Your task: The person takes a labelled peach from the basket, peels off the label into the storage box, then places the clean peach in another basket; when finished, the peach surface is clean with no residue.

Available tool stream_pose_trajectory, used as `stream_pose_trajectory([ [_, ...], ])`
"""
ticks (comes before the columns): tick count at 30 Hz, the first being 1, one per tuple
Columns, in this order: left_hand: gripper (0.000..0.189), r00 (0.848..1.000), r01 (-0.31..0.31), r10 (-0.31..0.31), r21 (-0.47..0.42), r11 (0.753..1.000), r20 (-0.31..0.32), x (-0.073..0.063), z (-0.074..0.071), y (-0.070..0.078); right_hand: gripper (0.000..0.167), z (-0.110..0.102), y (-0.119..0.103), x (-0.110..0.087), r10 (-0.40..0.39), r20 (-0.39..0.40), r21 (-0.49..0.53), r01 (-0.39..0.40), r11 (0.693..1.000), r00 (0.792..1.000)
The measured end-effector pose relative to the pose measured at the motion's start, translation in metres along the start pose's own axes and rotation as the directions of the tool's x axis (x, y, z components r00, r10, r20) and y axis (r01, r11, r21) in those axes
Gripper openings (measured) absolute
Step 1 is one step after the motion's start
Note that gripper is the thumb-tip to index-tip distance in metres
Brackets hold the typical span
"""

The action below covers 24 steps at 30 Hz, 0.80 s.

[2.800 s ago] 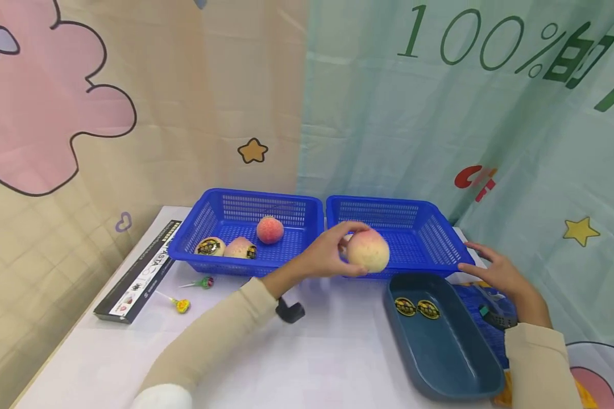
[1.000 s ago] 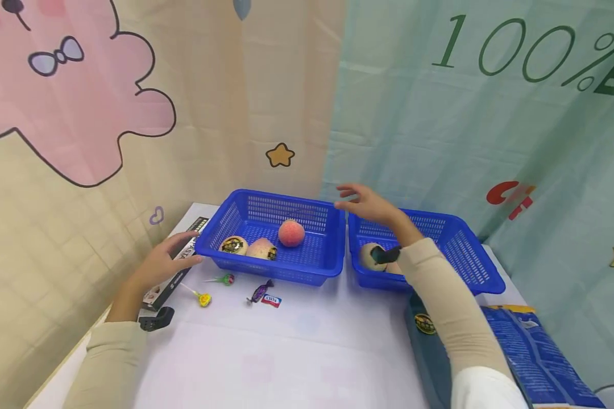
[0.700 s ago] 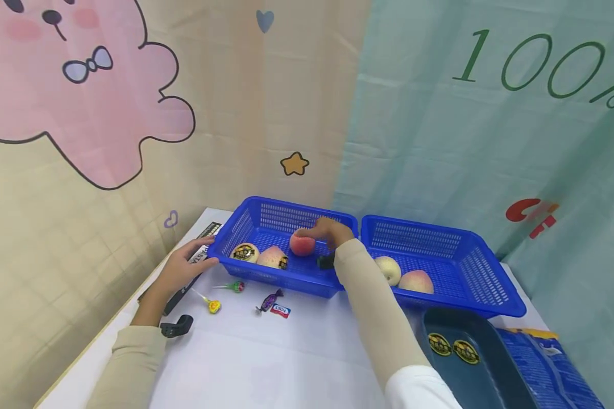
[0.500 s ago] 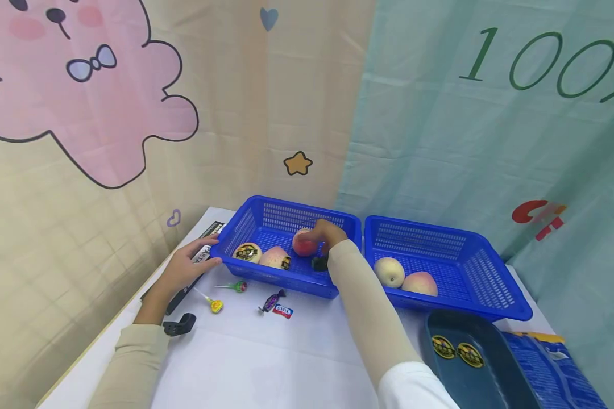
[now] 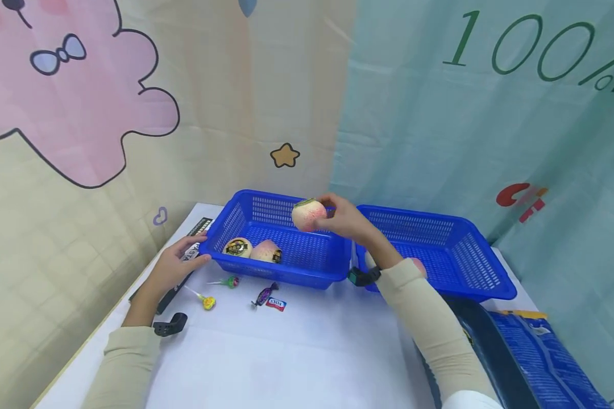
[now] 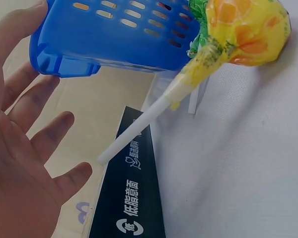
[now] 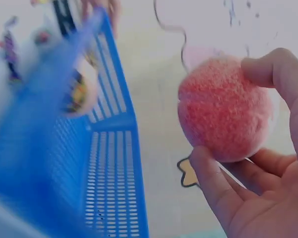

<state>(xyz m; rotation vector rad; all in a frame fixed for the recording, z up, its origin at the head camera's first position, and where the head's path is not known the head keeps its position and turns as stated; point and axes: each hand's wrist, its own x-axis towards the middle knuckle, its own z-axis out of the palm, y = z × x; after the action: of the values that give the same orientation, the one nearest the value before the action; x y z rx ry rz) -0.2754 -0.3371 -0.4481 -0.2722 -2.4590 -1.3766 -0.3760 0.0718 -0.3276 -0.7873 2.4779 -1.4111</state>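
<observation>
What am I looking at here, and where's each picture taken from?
There's no machine: a person is working bare-handed. The wide view comes from a camera on the head; the two close views come from wrist cameras. The right hand holds a peach above the left basket, where two labelled fruits lie. The right wrist view shows the peach's red side up close. The left hand touches that basket's corner. The right basket holds more fruit, partly hidden behind the right arm. On the white table there are also two lollipops, a purple candy, a small packet, a black box, a dark tray and a blue bag.
</observation>
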Motion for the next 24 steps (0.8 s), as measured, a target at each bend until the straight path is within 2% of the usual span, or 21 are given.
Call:
stream_pose_trajectory([
  [2, 0.051, 1.000, 0.003, -0.003, 0.000, 1.000, 0.004, 0.002, 0.000, -0.001, 0.058, -0.005, -0.002, -0.034, -0.040, -0.010, 0.048, 0.041, 0.998, 0.999],
  [5, 0.054, 1.000, 0.011, -0.011, -0.008, 1.000, 0.014, 0.003, 0.000, -0.003, 0.063, -0.005, 0.005, -0.086, -0.049, -0.018, 0.072, 0.050, 0.996, 0.999],
  [8, 0.056, 1.000, 0.020, -0.020, -0.021, 1.000, 0.016, 0.001, -0.002, -0.003, 0.065, 0.003, 0.019, -0.128, -0.011, 0.016, 0.080, 0.010, 0.997, 1.000],
  [10, 0.056, 1.000, 0.024, -0.024, -0.024, 0.999, 0.016, 0.002, -0.004, -0.003, 0.065, 0.011, 0.028, -0.145, 0.025, 0.066, 0.072, -0.030, 0.997, 0.998],
  [14, 0.055, 1.000, 0.021, -0.021, -0.019, 1.000, -0.007, 0.000, -0.010, -0.003, 0.064, 0.027, 0.048, -0.155, 0.077, 0.180, 0.043, -0.086, 0.995, 0.981],
  [19, 0.052, 1.000, 0.013, -0.013, -0.026, 1.000, 0.002, 0.000, -0.005, -0.006, 0.061, 0.039, 0.070, -0.160, 0.118, 0.276, 0.024, -0.130, 0.991, 0.954],
  [21, 0.052, 1.000, 0.013, -0.013, -0.036, 0.999, 0.010, 0.001, -0.004, -0.007, 0.062, 0.040, 0.073, -0.164, 0.134, 0.299, 0.014, -0.145, 0.989, 0.945],
  [24, 0.053, 1.000, 0.017, -0.017, -0.050, 0.999, 0.011, 0.001, -0.002, -0.009, 0.061, 0.039, 0.074, -0.168, 0.169, 0.289, -0.039, -0.165, 0.986, 0.942],
])
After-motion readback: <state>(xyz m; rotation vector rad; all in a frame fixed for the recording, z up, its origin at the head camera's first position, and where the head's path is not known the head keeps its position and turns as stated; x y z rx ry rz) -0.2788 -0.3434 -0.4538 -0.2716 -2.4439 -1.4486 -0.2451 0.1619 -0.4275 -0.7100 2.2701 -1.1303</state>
